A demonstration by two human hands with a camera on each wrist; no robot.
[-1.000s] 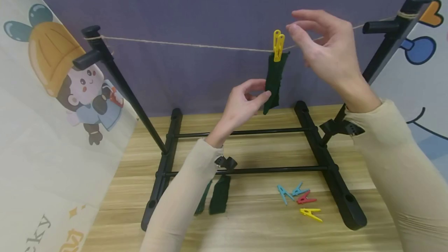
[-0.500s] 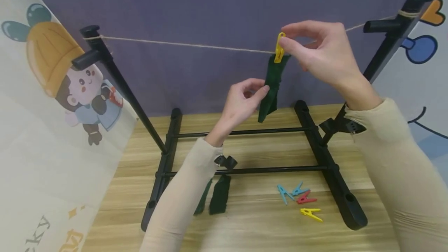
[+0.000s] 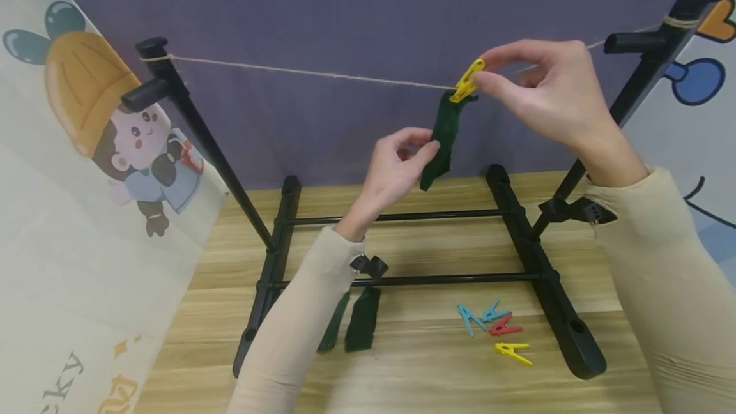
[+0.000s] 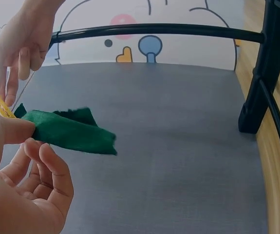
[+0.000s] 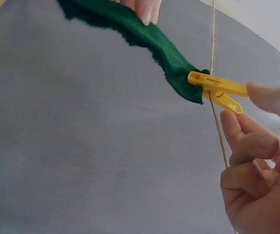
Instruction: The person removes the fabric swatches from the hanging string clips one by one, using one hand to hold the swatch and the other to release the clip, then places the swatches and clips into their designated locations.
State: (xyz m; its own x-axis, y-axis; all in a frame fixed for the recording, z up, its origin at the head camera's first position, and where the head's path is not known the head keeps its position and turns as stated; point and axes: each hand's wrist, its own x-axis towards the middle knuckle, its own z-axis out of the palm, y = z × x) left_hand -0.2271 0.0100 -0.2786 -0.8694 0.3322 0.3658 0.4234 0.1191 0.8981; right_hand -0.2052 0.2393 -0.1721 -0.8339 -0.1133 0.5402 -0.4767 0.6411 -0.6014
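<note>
A dark green strip of cloth (image 3: 445, 130) hangs from a thin string (image 3: 316, 73), clamped at its top by a yellow clothespin (image 3: 467, 82). My right hand (image 3: 549, 85) pinches the clothespin's handle ends between thumb and forefinger; the right wrist view shows the pin (image 5: 217, 84) gripping cloth and string. Lower down, my left hand (image 3: 397, 168) pinches the strip's left edge between thumb and fingers. In the left wrist view the cloth (image 4: 74, 129) stretches out beyond the left thumb, its far end loose.
The string runs between two black posts of a stand (image 3: 204, 145). On the wooden table lie two blue clothespins (image 3: 470, 319), a red clothespin (image 3: 505, 325) and another yellow clothespin (image 3: 513, 351). Two more green strips (image 3: 362, 319) lie near the left forearm.
My right hand has come down from beside the clothespin and taken hold of its handles. The pin has tilted to the right, and the cloth's lower end has swung left with my left hand.
</note>
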